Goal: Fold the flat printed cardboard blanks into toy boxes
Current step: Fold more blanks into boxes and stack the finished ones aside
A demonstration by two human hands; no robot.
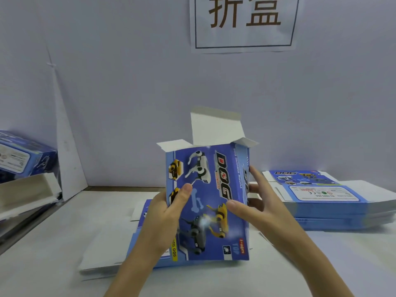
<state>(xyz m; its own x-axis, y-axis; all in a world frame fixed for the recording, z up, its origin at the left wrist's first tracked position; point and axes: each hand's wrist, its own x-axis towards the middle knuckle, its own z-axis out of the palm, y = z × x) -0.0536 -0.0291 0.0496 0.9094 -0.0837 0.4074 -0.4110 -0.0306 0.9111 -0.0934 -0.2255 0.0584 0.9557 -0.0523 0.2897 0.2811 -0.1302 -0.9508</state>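
**Wall** (128,82): pale lilac-white panel behind the bench.

**Bench** (42,264): white, flat surface on which all stock is carried.

**Paper sign** (244,22): white sheet fixed to the wall at upper centre. Two large brown characters, "折盒", are printed inside a thin dark frame.

**Stack of flat blue printed cardboard blanks** (327,209): laid on the bench at the right, well apart from the left-hand stock. "DOG" is printed on the uppermost blank, with a white label panel where "WARNING" in red can be made out; the smaller print is too blurred to read.

**Loose flat blanks** (107,247): spread on the bench under the held box, white side mostly upward.

**Blue printed cardboard box** (210,202): held upright above the bench at centre, opened into a tube, with the white top flaps raised. Robot dogs in white, yellow and grey are pictured. "DOG" runs sideways in red and black, "TOY" is printed near the bottom, and a yellow strip at the lower left ends in "DOG".

**Finished blue box** (23,157): lying tilted at the far left. Just below it a white cardboard piece (25,194) is seen.

**Left hand** (169,213): the box's left edge is gripped, thumb pressed on the front, fingers curled behind.

**Right hand** (259,202): the right side is gripped, thumb on the front face, fingers (256,175) spread along the side panel.
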